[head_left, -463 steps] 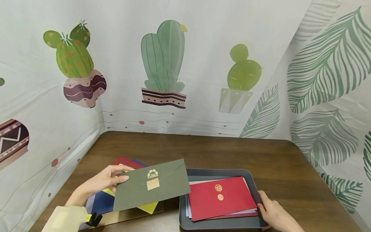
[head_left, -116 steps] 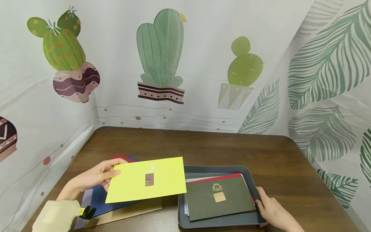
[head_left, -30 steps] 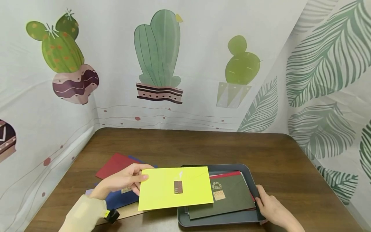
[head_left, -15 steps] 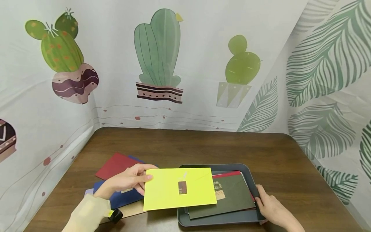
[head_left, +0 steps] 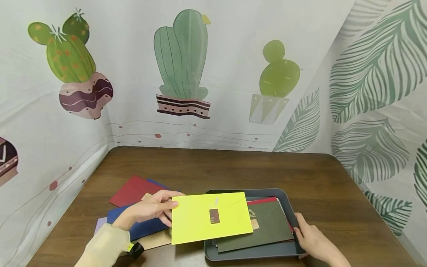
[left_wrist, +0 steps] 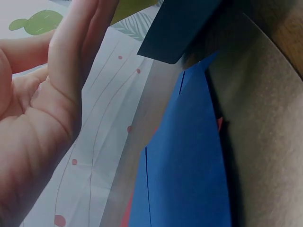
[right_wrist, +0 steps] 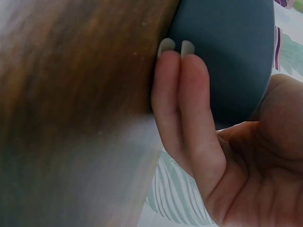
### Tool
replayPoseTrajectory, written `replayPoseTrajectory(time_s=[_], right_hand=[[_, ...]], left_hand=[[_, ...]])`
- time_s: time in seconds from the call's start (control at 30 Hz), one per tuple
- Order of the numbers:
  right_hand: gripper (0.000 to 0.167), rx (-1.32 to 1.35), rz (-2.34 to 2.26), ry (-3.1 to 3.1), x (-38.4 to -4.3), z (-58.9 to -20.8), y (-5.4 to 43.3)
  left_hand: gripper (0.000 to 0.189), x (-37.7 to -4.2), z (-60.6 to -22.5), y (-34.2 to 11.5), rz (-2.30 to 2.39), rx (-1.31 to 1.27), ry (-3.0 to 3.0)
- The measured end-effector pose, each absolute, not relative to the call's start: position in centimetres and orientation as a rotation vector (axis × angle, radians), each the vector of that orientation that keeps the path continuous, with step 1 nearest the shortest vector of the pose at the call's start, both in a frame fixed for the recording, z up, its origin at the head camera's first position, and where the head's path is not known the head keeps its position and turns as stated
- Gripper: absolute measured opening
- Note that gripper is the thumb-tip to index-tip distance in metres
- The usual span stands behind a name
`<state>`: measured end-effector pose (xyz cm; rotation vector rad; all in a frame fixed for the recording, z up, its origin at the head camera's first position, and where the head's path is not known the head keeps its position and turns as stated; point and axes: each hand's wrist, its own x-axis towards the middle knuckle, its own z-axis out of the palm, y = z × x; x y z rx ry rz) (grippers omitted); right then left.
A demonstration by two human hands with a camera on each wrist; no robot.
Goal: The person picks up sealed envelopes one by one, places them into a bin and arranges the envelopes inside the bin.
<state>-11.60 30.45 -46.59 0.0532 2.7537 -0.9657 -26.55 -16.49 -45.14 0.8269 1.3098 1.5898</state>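
Note:
My left hand (head_left: 155, 207) pinches the left end of a bright yellow envelope (head_left: 197, 222) between thumb and fingers. The envelope is tilted toward me, and its right part overlaps the left side of a dark grey tray (head_left: 260, 256) in the head view. Inside the tray a dark green envelope (head_left: 271, 230) lies on top of a red one (head_left: 267, 200) and others mostly covered. At the tray's right side my right hand (head_left: 315, 237) grips the rim, thumb above; the right wrist view shows two fingers (right_wrist: 194, 99) against the outside of the tray wall (right_wrist: 236, 61).
Left of the tray, under and behind my left arm, a loose pile holds a red envelope (head_left: 131, 191), a blue one (head_left: 146, 228), a tan one (head_left: 153, 241) and a lilac one (head_left: 101, 223). A cactus-print cloth (head_left: 233, 74) hangs behind the brown table (head_left: 233, 167).
The dark green envelope, earlier in my left hand, now lies in the tray over the red one. My left hand has carried the yellow envelope rightward from the pile; my right hand keeps its grip.

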Motion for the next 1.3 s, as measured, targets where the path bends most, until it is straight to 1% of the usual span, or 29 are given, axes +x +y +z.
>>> replayPoseTrajectory(time_s=[0.17, 0.6, 1.1, 1.3], right_hand=[[0.035, 0.047, -0.957, 2.756, -11.6, -46.6, 30.4], [0.034, -0.028, -0.959, 2.75, -11.6, -46.5, 30.7], [0.033, 0.058, -0.916, 2.774, -11.7, -46.5, 30.1], [0.034, 0.067, -0.957, 2.739, -11.4, -46.5, 30.1]], left_hand=[[0.047, -26.5, -45.2, -16.1, 1.577, 0.786, 1.281], [0.047, -26.5, -45.1, -14.5, 1.54, 0.842, 1.234], [0.052, -25.7, -45.0, -12.4, 1.511, 0.765, 1.638], [0.044, -25.3, -45.1, -10.9, 1.534, 0.735, 1.713]])
